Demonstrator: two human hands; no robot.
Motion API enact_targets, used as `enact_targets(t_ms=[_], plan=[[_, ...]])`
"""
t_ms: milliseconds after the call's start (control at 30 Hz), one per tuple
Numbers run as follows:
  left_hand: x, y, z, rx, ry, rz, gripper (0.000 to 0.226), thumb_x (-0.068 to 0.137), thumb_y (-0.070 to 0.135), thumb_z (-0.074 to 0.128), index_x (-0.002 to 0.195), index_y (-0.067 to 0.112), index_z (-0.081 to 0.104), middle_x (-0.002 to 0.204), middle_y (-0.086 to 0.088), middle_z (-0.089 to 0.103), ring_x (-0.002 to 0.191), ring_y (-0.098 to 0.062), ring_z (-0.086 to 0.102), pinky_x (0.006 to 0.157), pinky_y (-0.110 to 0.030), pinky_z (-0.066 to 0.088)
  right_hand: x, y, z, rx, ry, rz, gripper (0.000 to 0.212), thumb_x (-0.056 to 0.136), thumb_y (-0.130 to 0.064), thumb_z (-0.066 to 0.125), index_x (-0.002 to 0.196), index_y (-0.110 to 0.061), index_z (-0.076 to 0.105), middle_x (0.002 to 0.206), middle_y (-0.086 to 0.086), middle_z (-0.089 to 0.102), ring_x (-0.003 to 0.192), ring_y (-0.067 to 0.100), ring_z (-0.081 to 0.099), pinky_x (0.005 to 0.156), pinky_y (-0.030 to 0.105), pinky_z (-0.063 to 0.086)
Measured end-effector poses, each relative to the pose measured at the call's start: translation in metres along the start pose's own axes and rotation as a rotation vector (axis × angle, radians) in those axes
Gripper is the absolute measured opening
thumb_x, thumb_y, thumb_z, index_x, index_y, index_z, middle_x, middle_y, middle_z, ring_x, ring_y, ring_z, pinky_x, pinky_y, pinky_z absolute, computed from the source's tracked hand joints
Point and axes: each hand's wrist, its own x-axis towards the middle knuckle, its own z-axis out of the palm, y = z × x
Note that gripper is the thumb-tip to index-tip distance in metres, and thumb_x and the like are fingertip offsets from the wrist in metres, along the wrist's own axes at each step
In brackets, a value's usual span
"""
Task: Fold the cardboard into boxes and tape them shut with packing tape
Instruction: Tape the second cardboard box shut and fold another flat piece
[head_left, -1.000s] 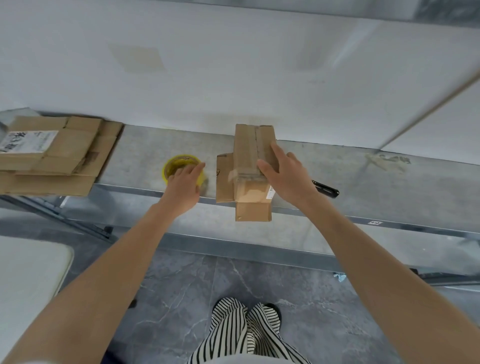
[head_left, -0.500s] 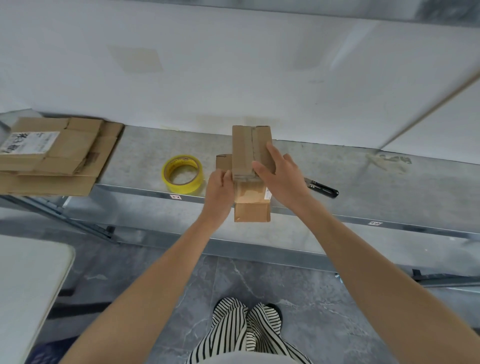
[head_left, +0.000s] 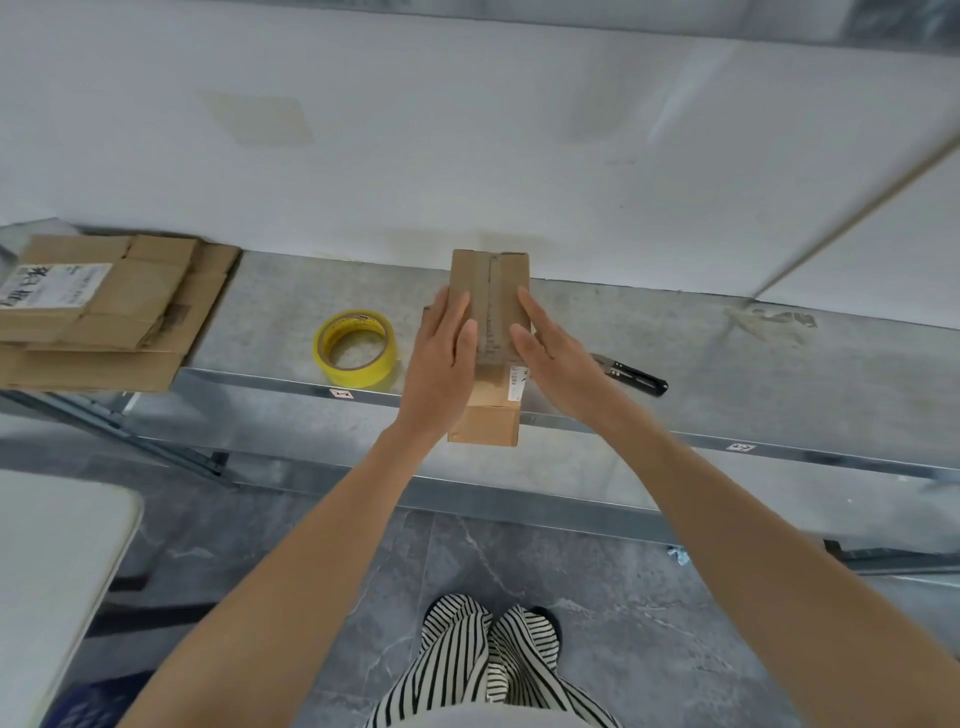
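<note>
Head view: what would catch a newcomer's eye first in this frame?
The left hand and the right hand lie flat, fingers straight, on top of a small cardboard box at the front edge of the grey bench. Left of the box lies a yellow roll of tape, with a stack of flat cardboard at the far left. A black cutter lies just right of the box.
</note>
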Motion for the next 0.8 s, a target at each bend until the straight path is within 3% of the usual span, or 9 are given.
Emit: enact_targets(t_ms=[133,300,433,500,600,700,800], plan=[[0.002,-0.007,-0.010,0.151,-0.031,0.061,0.046,0.103,0.034,0.031,0.147,0.021,0.033,0.158,0.001,0.019,0.142,-0.014,0.025,0.111,-0.031,0.031,-0.002,0.003,-0.002,-0.079,0.031,-0.071,0.052,0.102,-0.043,0.026,0.150,-0.027,0.019,0.140,0.007,0.047,0.125,0.022,0.047,0.105,0.036,0.038],[0.005,-0.008,-0.035,0.328,-0.251,0.099,0.059,0.096,0.050,0.037,0.150,0.031,0.020,0.159,0.015,0.005,0.136,-0.010,0.035,0.096,-0.032,0.042,-0.002,0.001,-0.013,-0.383,0.060,-0.201,0.047,0.101,-0.041,0.029,0.146,-0.029,0.033,0.108,0.007,0.059,0.099,0.027,0.057,0.083,0.034,0.044],[0.012,-0.008,-0.051,0.535,-0.373,0.152,0.071,0.092,0.056,0.042,0.151,0.032,0.012,0.159,0.015,-0.002,0.129,-0.020,0.044,0.084,-0.034,0.046,-0.005,0.002,-0.017,-0.589,-0.003,-0.203,0.063,0.093,-0.060,0.027,0.150,-0.036,0.015,0.121,-0.002,0.055,0.109,0.021,0.050,0.083,0.035,0.042],[0.014,-0.005,-0.051,0.683,-0.388,0.183,0.074,0.091,0.057,0.041,0.152,0.029,0.010,0.160,0.010,-0.004,0.113,-0.026,0.054,0.070,-0.030,0.038,-0.005,0.004,-0.018,-0.671,-0.005,-0.218,0.068,0.091,-0.063,0.028,0.150,-0.034,0.010,0.123,-0.003,0.054,0.112,0.020,0.047,0.081,0.035,0.041],[0.015,0.000,-0.052,0.835,-0.415,0.228,0.077,0.091,0.059,0.036,0.152,0.024,0.004,0.160,0.004,-0.008,0.102,-0.030,0.058,0.067,-0.029,0.032,-0.003,0.007,-0.019,-0.778,-0.005,-0.275,0.074,0.089,-0.063,0.032,0.151,-0.030,0.007,0.121,-0.001,0.056,0.109,0.020,0.048,0.081,0.034,0.044],[0.016,-0.002,-0.055,0.836,-0.446,0.232,0.080,0.091,0.060,0.036,0.152,0.024,0.000,0.160,0.003,-0.012,0.103,-0.030,0.058,0.067,-0.028,0.034,-0.002,0.007,-0.019,-0.821,0.003,-0.296,0.077,0.088,-0.065,0.034,0.151,-0.029,0.007,0.119,-0.001,0.057,0.107,0.020,0.049,0.083,0.034,0.045],[0.019,-0.005,-0.059,0.625,-0.503,0.170,0.080,0.089,0.061,0.041,0.152,0.030,0.001,0.158,0.013,-0.013,0.126,-0.021,0.047,0.073,-0.028,0.041,-0.005,0.006,-0.018,-0.714,-0.038,-0.224,0.079,0.087,-0.067,0.034,0.151,-0.033,0.003,0.126,-0.003,0.052,0.114,0.019,0.046,0.086,0.035,0.043]])
